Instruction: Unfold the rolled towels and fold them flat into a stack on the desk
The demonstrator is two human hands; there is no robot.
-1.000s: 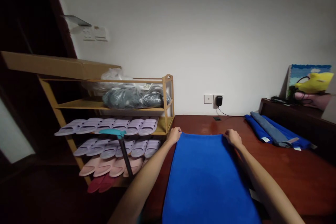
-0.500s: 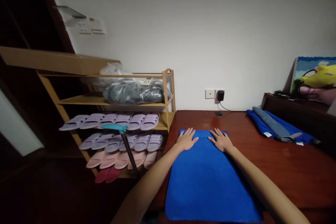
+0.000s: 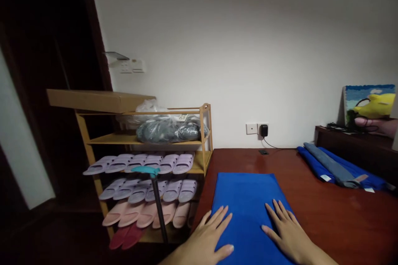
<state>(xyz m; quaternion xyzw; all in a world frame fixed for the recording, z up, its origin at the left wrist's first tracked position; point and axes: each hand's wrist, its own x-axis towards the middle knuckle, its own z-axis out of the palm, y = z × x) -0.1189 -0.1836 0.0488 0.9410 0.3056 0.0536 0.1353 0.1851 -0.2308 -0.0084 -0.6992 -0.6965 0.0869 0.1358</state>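
A bright blue cloth [image 3: 248, 198] lies flat on the reddish-brown wooden table [image 3: 329, 211], its near end cut off by the bottom of the view. On its left edge rests my left hand [image 3: 211, 234], palm down with the fingers spread. My right hand [image 3: 284, 227] is likewise spread on the cloth's right edge. Neither hand grips anything. Further right on the table lie several rolled or folded cloths, blue ones [image 3: 317, 167] with a grey-blue one [image 3: 331, 165] among them.
Left of the table stands a wooden shoe rack [image 3: 204, 140] with lilac and pink slippers [image 3: 144, 190], a bagged grey bundle [image 3: 171, 129] and a cardboard box [image 3: 90, 100]. A teal-topped pole [image 3: 158, 203] rises before it. A black plug [image 3: 264, 130] sits in the wall; a yellow plush [image 3: 377, 105] is at right.
Both hands have slid from the cloth's far corners back toward me, still flat along its two sides. The camera view has tilted up, so the room appears lower.
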